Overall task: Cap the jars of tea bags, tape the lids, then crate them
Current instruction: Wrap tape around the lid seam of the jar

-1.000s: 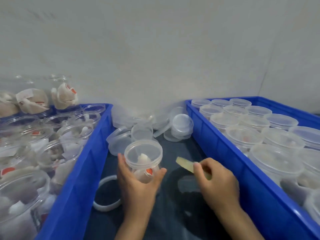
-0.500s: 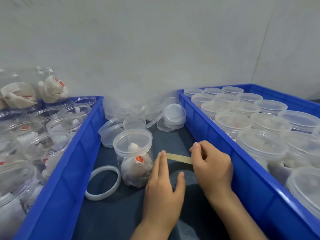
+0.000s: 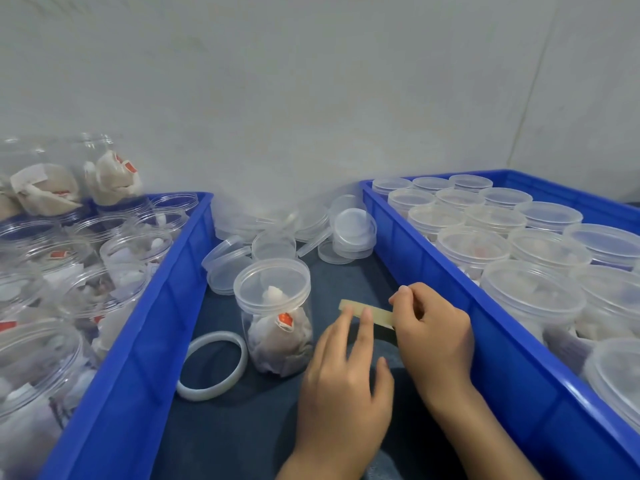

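A clear jar of tea bags point(image 3: 277, 327) with its lid point(image 3: 272, 284) on stands on the dark cloth between two blue crates. To its right, my right hand point(image 3: 433, 334) pinches one end of a yellowish tape strip point(image 3: 379, 311) held in the air. My left hand point(image 3: 343, 393) is beside the jar, apart from it, with straight fingers whose tips touch the strip's free end. The thumb stays off to the side.
The left blue crate point(image 3: 166, 271) holds several uncapped jars point(image 3: 135, 251) of tea bags. The right blue crate point(image 3: 433, 282) holds several capped jars point(image 3: 533, 292). Loose clear lids point(image 3: 353, 226) are piled against the wall. A white ring point(image 3: 216, 337) lies left of the jar.
My left hand has let go of the jar and moved right to the tape strip. My right hand has lifted the strip level between the hands.
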### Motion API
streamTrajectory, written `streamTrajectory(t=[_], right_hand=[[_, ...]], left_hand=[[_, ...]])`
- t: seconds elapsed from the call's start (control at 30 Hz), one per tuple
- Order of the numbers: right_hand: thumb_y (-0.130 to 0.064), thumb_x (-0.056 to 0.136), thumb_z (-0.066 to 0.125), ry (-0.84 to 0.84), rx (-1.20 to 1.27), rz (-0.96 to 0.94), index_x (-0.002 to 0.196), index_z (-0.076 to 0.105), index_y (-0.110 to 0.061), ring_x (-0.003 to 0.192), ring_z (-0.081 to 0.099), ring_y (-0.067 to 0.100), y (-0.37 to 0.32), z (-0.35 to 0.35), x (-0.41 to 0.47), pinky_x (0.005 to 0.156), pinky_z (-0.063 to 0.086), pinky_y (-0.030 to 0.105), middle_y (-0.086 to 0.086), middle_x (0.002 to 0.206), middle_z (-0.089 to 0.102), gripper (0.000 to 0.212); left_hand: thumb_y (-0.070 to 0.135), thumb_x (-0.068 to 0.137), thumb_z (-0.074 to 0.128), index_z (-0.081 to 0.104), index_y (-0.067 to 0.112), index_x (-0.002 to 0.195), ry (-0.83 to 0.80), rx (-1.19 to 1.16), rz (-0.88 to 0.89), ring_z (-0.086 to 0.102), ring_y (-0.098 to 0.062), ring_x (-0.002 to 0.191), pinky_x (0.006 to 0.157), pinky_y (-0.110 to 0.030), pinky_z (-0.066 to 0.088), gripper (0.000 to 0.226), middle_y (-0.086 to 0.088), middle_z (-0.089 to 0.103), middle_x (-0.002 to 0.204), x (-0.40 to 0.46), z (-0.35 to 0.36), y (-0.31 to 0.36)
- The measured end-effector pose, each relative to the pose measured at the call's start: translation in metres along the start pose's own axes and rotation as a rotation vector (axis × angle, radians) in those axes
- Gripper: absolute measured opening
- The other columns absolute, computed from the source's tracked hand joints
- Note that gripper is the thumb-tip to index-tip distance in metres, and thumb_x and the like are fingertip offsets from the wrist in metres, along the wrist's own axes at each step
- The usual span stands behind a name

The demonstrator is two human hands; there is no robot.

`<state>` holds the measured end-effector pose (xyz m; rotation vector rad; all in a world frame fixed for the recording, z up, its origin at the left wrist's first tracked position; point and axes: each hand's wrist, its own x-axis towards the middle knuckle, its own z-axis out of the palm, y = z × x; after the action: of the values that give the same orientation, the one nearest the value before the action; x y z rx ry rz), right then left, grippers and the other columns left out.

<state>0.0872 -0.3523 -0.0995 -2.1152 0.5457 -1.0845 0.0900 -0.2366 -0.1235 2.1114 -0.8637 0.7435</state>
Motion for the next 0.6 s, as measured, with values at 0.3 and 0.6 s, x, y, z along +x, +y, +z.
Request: streamTrajectory(t=[0.3,0.6], right_hand=[[-0.027,0.088,0.049,-0.077,-0.109,-0.083,0.062,0.056,-0.011,0.051,0.052,0.022,-0.008,0.002,-0.006,0.05,0.044,0.036,-0.001,0.051,0.052,0.031],[-0.023,0.087,0.057,-0.086,-0.166,-0.151,0.062,0.058,-0.013,0.049,0.048,0.019,-0.009,0.004,-0.011,0.048,0.035,0.029,-0.006,0.05,0.049,0.026]], left_hand=[[0.021,0.077,0.077,0.073,0.018,0.089,0.175,-0.353,-0.375,0.06,-0.003,0.079,0.076,-0.02,0.048,0.013,0.013,0.062,0.085,0.006,-0.001,-0.006],[0.014,0.082,0.071,0.064,0.025,0.071,0.173,-0.389,-0.572,0.056,-0.003,0.074,0.065,-0.017,0.044,0.017,0.006,0.064,0.073,0.007,0.0,-0.013]])
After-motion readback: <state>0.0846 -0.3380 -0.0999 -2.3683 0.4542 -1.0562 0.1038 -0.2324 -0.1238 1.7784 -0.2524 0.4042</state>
